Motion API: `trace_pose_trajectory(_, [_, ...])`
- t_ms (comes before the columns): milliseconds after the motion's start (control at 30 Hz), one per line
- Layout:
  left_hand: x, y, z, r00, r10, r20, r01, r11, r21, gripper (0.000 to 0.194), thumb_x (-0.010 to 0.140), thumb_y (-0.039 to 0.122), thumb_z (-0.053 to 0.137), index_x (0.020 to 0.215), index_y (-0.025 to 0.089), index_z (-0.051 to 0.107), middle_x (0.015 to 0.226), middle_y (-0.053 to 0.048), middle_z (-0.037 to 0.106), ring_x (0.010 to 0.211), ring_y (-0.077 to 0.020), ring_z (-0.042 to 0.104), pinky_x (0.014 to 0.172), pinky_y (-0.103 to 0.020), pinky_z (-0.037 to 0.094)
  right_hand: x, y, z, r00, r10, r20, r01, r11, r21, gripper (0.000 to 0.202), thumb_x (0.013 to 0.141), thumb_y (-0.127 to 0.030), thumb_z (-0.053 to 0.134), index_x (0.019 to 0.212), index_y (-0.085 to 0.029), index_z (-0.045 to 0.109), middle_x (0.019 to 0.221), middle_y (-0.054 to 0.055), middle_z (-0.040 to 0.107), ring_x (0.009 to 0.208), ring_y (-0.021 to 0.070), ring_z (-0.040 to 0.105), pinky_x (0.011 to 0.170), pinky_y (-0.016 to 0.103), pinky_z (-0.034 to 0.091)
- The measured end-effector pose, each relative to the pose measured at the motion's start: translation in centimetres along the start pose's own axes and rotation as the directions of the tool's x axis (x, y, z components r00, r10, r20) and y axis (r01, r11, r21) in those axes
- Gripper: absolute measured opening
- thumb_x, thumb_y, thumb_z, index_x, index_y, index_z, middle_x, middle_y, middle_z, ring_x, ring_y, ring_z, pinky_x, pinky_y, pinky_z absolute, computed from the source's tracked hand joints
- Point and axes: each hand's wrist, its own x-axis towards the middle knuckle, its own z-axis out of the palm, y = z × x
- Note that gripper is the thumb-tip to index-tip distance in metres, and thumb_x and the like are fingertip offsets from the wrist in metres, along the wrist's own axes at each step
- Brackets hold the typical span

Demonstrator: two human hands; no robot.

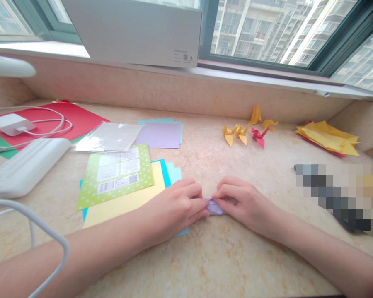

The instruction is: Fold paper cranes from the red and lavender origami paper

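Between my two hands lies a small folded piece of purple origami paper (216,207), low on the stone-patterned surface. My left hand (185,203) holds its left side, fingers pressed together on it. From the other side my right hand (238,194) pinches the paper's upper right part between thumb and fingers. Both hands hide much of the paper, so its full folded shape cannot be made out. Under and beside my left forearm are a pale yellow sheet (127,205) and blue sheets. A green dotted paper packet (118,176) rests on them.
Folded yellow cranes (229,135) and a red crane (259,137) stand at the back. Yellow folded papers (329,136) are stacked far right. Purple squares (158,134), a clear sleeve (108,136), red paper (74,118), a white charger (11,124) and a power bank (31,165) lie left.
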Motion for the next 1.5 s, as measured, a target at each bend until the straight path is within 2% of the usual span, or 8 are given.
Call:
trace_pose_trajectory(300, [0.1,0.2,-0.2,1.000,-0.015,-0.007,0.015,0.998,-0.054,0.022,0.099,0.023,0.053,0.088,0.016,0.071,0.087,-0.005,0.058,0.080,-0.0164,0.055,0.073,-0.030,0.047,-1.0,-0.3,-2.4,0.973,-0.121,0.196,0.157,0.971,-0.179,0.026,0.101,-0.018,0.047,0.113,-0.026,0.069,0.101,0.005,0.062,0.096,0.0192,0.057,0.084,0.035,0.049])
trace_pose_trajectory(533, [0.3,0.4,0.0,0.999,-0.051,0.007,0.051,0.998,-0.022,0.020,0.100,0.022,0.050,0.091,0.014,0.067,0.084,-0.005,0.058,0.080,-0.0180,0.055,0.072,-0.030,0.046,-1.3,-0.6,-2.8,0.957,-0.153,0.245,0.219,0.937,-0.273,0.036,0.091,-0.010,0.052,0.121,-0.025,0.065,0.110,0.007,0.062,0.103,0.0242,0.056,0.091,0.045,0.047])
trace_pose_trajectory(600, [0.3,0.5,0.0,0.997,-0.073,0.011,0.073,0.997,-0.018,0.017,0.100,0.022,0.051,0.091,0.014,0.064,0.083,-0.004,0.058,0.080,-0.0182,0.055,0.071,-0.030,0.045,-1.2,-0.4,-2.9,0.964,-0.197,0.181,0.237,0.942,-0.237,0.037,0.091,-0.009,0.051,0.121,-0.024,0.065,0.112,0.007,0.062,0.104,0.0237,0.057,0.092,0.045,0.047])
trace_pose_trajectory(733, [0.4,0.7,-0.2,0.997,-0.073,0.023,0.073,0.997,-0.006,0.020,0.100,0.022,0.049,0.089,0.015,0.064,0.080,-0.003,0.057,0.078,-0.0175,0.054,0.069,-0.029,0.044,-1.1,0.5,-3.4,0.952,-0.245,-0.183,0.229,0.968,-0.102,0.033,0.091,-0.007,0.050,0.113,-0.023,0.068,0.104,0.007,0.064,0.097,0.0211,0.061,0.084,0.040,0.051])
trace_pose_trajectory(800, [0.5,0.8,-0.2,0.998,-0.066,0.024,0.066,0.998,0.002,0.020,0.101,0.022,0.049,0.091,0.015,0.065,0.080,-0.003,0.057,0.078,-0.0176,0.054,0.070,-0.029,0.044,-1.1,0.7,-3.5,0.935,-0.243,-0.260,0.237,0.970,-0.057,0.032,0.091,-0.007,0.050,0.109,-0.024,0.070,0.098,0.006,0.064,0.091,0.0200,0.061,0.079,0.037,0.052])
trace_pose_trajectory(933, [0.5,0.8,0.0,0.998,-0.068,0.015,0.068,0.998,-0.001,0.022,0.101,0.022,0.049,0.091,0.014,0.067,0.080,-0.004,0.058,0.077,-0.0171,0.054,0.070,-0.029,0.044,-1.2,0.3,-2.6,0.952,-0.300,-0.063,0.289,0.946,-0.148,0.036,0.093,-0.015,0.054,0.125,-0.025,0.065,0.103,0.007,0.063,0.095,0.0214,0.059,0.087,0.043,0.049])
trace_pose_trajectory(1100, [0.3,0.4,0.0,0.998,-0.065,-0.022,0.064,0.997,-0.048,0.028,0.101,0.027,0.051,0.083,0.015,0.068,0.078,-0.004,0.058,0.076,-0.0158,0.056,0.069,-0.027,0.046,-1.3,-0.5,-1.6,0.950,-0.267,0.164,0.306,0.906,-0.294,0.029,0.099,-0.027,0.053,0.124,-0.025,0.066,0.108,0.007,0.064,0.098,0.0215,0.058,0.091,0.042,0.043])
trace_pose_trajectory(1500, [-0.1,0.0,-1.7,0.987,-0.099,0.127,0.105,0.994,-0.039,0.007,0.096,0.020,0.057,0.092,0.015,0.061,0.083,-0.004,0.066,0.075,-0.0167,0.061,0.065,-0.026,0.048,-1.3,-0.4,-1.5,0.931,-0.310,0.194,0.358,0.880,-0.313,0.035,0.101,-0.023,0.050,0.133,-0.033,0.059,0.103,0.005,0.065,0.091,0.0194,0.056,0.087,0.039,0.038])
